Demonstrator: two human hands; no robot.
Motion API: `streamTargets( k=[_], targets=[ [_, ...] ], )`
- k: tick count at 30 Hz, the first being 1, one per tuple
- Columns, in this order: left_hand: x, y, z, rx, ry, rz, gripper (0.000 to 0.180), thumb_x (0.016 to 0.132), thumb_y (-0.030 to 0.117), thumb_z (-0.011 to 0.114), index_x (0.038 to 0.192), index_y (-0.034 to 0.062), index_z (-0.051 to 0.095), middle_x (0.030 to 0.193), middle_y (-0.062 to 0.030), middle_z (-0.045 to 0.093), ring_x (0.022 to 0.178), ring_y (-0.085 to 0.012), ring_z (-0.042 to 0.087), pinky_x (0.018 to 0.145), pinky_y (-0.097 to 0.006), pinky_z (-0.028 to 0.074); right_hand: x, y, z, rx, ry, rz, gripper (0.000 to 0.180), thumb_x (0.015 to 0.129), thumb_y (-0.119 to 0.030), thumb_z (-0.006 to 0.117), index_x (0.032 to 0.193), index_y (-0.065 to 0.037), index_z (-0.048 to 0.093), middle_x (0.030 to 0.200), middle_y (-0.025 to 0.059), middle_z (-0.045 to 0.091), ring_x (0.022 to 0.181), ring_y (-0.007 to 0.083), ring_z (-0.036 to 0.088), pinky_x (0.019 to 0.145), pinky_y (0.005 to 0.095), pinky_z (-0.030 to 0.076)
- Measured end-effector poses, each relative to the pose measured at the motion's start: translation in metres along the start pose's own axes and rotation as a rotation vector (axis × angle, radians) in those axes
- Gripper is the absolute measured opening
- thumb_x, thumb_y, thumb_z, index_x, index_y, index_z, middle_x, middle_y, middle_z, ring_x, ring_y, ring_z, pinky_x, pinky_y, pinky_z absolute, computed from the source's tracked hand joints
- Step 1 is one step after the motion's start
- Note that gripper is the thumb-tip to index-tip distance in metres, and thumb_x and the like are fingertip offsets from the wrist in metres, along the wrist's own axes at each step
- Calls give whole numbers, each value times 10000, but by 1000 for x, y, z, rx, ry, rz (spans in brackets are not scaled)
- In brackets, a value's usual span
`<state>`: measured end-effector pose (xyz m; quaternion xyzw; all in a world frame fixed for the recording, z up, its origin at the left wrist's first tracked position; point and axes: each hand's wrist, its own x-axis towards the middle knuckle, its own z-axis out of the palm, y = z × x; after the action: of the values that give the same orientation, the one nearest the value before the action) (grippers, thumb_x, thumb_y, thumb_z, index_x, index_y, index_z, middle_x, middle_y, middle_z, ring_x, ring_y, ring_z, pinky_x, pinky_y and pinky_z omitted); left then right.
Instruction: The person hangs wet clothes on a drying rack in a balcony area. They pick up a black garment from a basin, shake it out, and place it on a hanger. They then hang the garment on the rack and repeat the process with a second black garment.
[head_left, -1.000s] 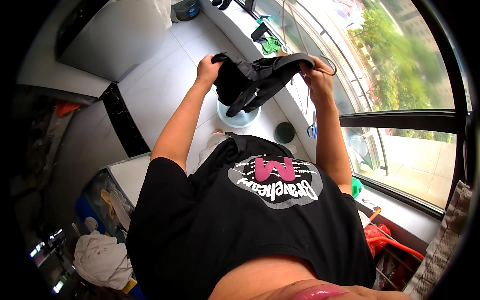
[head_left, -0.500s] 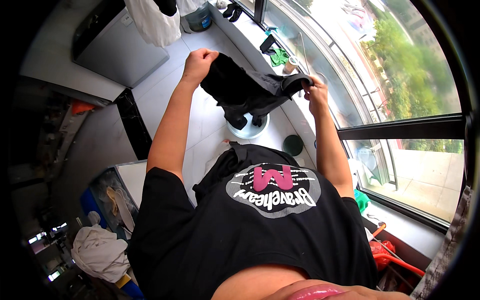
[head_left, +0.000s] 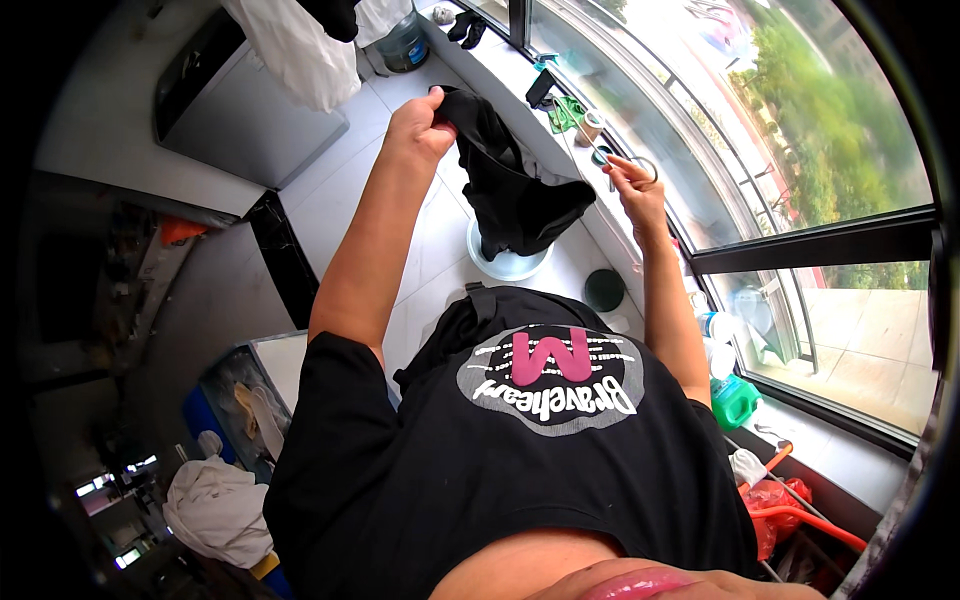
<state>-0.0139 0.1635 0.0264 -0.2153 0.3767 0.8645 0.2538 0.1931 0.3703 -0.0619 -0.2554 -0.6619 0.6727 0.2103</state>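
While a wide black-framed glass window (head_left: pixel 820 240) is filling the right side, a pale tiled floor (head_left: pixel 345 190) is stretching away to the left, and a long white ledge (head_left: pixel 818 450) is running below the glass. At the far left, a grey box-shaped appliance (head_left: pixel 255 110) is standing on the tiles. In the middle, a black fabric garment (head_left: pixel 505 170) is hanging bunched above a round pale-blue basin (head_left: pixel 515 268), hiding part of it from view.

The left hand (head_left: pixel 422 125) is gripping the garment's far left edge in curled fingers, and the cloth's right end is hanging loose. The right hand (head_left: pixel 637 190) is pinching a thin, bent grey wire hanger (head_left: pixel 580 127) between thumb and fingers, just beside the garment but apart from it.

A green plastic jug (head_left: pixel 735 402) is standing on the ledge at the near right. A round dark-green container (head_left: pixel 604 290) is sitting right of the basin, and a small crumpled green cloth (head_left: pixel 566 113) is lying farther along the ledge.
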Motion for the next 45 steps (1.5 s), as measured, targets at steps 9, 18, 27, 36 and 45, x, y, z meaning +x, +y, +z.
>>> streamTargets(
  k=[9, 18, 27, 36, 45],
  targets=[
    [23, -23, 15, -36, 36, -66, 113, 831, -31, 512, 933, -51, 467, 974, -173, 538, 864, -296, 570, 773, -387, 525, -78, -57, -48, 188, -128, -39, 202, 832, -72, 576, 985, 52, 620, 645, 37, 565, 426, 11, 318, 386, 165, 199],
    [34, -32, 29, -132, 69, -56, 43, 825, -18, 528, 856, -42, 509, 875, -148, 586, 792, -287, 598, 740, -403, 535, -98, -28, -16, -84, -161, -57, 140, 838, -72, 573, 914, 24, 641, 675, 23, 591, 605, 66, 515, 537, 185, 397],
    [23, -37, 34, -103, 5, -130, 107, 866, 19, 465, 933, -64, 478, 958, -181, 546, 879, -309, 568, 791, -387, 522, -89, -33, 0, -177, 26, -266, 124, 840, -55, 581, 916, 27, 634, 684, 37, 589, 618, 77, 526, 550, 191, 411],
    [21, -34, 28, -44, -41, -171, 138, 865, 8, 461, 957, -92, 486, 989, -206, 554, 906, -331, 571, 824, -414, 516, -97, -32, -16, -206, 13, -299, 103, 830, -22, 577, 906, 21, 633, 707, 39, 587, 615, 77, 531, 559, 184, 416],
    [7, -30, 37, -189, -33, -209, 158, 871, -13, 438, 981, -121, 473, 1007, -230, 555, 937, -364, 571, 866, -467, 496, -87, -22, -3, -285, 48, -436, 100, 814, 13, 575, 902, 4, 621, 686, 54, 563, 609, 98, 526, 556, 203, 412]
  ],
)
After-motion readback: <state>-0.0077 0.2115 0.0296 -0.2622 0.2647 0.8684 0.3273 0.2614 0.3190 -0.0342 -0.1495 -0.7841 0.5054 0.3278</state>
